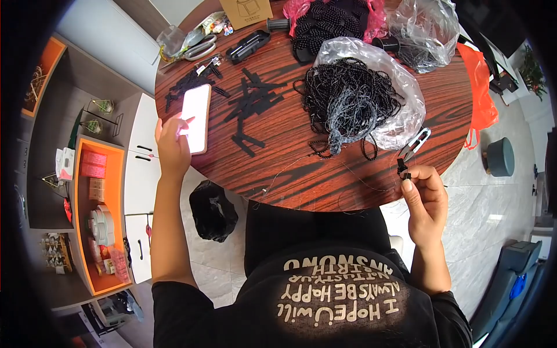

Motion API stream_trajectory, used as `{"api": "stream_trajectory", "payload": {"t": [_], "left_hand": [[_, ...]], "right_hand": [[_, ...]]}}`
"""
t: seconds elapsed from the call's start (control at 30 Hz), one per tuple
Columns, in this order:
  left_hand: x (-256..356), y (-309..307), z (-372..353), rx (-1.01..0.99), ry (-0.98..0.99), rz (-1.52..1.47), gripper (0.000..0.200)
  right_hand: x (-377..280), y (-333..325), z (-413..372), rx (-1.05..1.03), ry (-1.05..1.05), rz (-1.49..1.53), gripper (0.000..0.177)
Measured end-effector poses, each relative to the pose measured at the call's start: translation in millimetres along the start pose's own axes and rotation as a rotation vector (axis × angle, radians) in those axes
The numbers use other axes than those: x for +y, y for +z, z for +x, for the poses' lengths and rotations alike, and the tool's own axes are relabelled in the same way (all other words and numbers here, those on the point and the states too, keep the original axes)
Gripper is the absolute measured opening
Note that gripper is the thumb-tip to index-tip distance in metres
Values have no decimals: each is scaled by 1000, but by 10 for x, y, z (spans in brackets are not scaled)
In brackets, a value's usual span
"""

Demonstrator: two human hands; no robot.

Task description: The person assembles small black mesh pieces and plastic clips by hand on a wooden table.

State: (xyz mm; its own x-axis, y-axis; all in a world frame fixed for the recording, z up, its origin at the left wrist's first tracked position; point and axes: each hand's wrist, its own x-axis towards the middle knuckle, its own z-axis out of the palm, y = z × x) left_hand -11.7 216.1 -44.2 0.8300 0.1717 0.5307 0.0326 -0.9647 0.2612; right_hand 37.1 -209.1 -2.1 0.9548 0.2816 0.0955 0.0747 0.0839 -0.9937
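Observation:
My left hand (173,139) is at a phone (196,119) lying on the table's left side; a finger is stretched out onto its bright white screen, and the other fingers are partly hidden. At the table's right edge, my right hand (426,197) pinches a small black piece (403,168) between thumb and forefinger. Just beyond it lie thread snips (414,144). A fine thread (362,181) trails across the table toward this hand. In the middle, a heap of black beaded cord (333,87) with grey-black thread (353,116) rests on a clear plastic bag (406,119).
Black strips (252,101) lie scattered on the round wooden table (278,168). Scissors (200,49), a black case (248,46) and a cardboard box (246,11) are at the back. An orange bag (481,93) hangs over the right edge. A black bag (213,211) sits below.

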Motion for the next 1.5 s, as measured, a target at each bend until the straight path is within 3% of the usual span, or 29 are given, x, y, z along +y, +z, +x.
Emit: {"api": "stream_trajectory", "payload": {"t": [0.13, 0.27, 0.33, 0.37, 0.43, 0.6, 0.77, 0.93, 1.0, 1.1, 1.17, 1.23, 1.27, 1.43, 1.5], "left_hand": [[120, -105, 12, 101, -52, -60, 25], [656, -165, -81, 289, -249, -426, 28], [937, -162, -120, 312, -281, -403, 28], [1451, -134, -298, 185, -478, -923, 26], [1735, -211, -334, -52, -460, -975, 25], [2171, -194, -327, -245, -242, -1202, 17], [2172, -10, -358, -321, -294, -1385, 6], [2170, -6, -326, -342, -330, -1296, 10], [2160, 8, -180, -109, -382, -1472, 6], [1977, -162, 46, -142, -448, -1699, 7], [1815, -197, 174, -210, -402, -1889, 8], [1662, -227, 318, -257, -316, -1884, 8], [1617, -246, 370, -299, -233, -1867, 9], [1448, -484, 640, -271, -217, -1663, 9], [1316, -636, 848, -183, -67, -1574, 10]], "right_hand": [[12, 25, -6, -19, 12, 27, 11], [60, 125, -11, -129, 50, 53, 11], [46, 187, -31, -163, 90, 120, 11], [50, 238, -38, -162, 90, 120, 11], [65, 331, -58, -318, 93, 132, 12], [42, 445, -53, -401, 85, 59, 10], [60, 465, -10, -426, 37, 43, 9], [82, 494, 29, -440, 59, 6, 8], [93, 491, 68, -457, 98, 5, 7], [106, 460, 125, -495, 209, 0, 6], [115, 436, 146, -499, 225, 7, 6], [115, 431, 166, -521, 252, 26, 5], [119, 432, 171, -534, 268, 40, 5], [150, 418, 198, -583, 275, -40, 4], [175, 409, 188, -585, 295, -14, 4]]}}
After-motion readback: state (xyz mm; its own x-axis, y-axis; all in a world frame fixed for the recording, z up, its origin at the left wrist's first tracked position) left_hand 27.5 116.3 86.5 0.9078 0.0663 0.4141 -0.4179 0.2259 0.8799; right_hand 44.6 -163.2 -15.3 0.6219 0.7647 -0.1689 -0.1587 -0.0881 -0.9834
